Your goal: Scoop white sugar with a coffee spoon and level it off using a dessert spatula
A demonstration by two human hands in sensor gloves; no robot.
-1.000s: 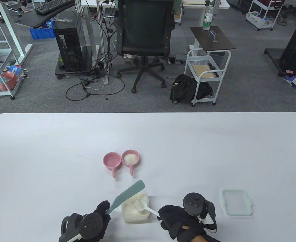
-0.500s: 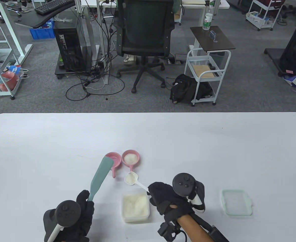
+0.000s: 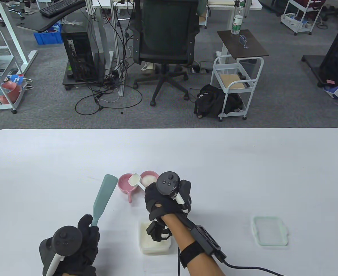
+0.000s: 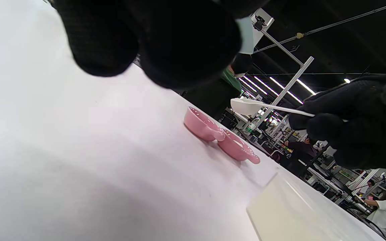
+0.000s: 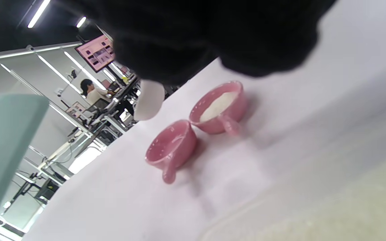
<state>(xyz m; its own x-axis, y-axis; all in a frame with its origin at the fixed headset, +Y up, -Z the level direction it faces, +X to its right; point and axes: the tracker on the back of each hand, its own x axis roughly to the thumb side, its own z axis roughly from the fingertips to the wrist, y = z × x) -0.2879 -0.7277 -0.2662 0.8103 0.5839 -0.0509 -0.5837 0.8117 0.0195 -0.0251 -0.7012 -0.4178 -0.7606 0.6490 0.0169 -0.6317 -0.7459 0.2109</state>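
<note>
Since half a second ago the right hand has carried the coffee spoon forward from just beyond the sugar container to above the two pink bowls, while the left hand has drawn the dessert spatula slightly back and leftward. From the table view, the spoon bowl hangs over the seam between the left pink bowl and the right pink bowl, which holds sugar; right fingers pinch the spoon handle, left fingers wrap the spatula handle, blade tilted up over the worktop; a clear lid lies well apart to the right. From the left wrist view, the spoon sits level above the bowls. From the right wrist view, the spoon tip hovers beyond both bowls and the spatula blade fills the left edge
</note>
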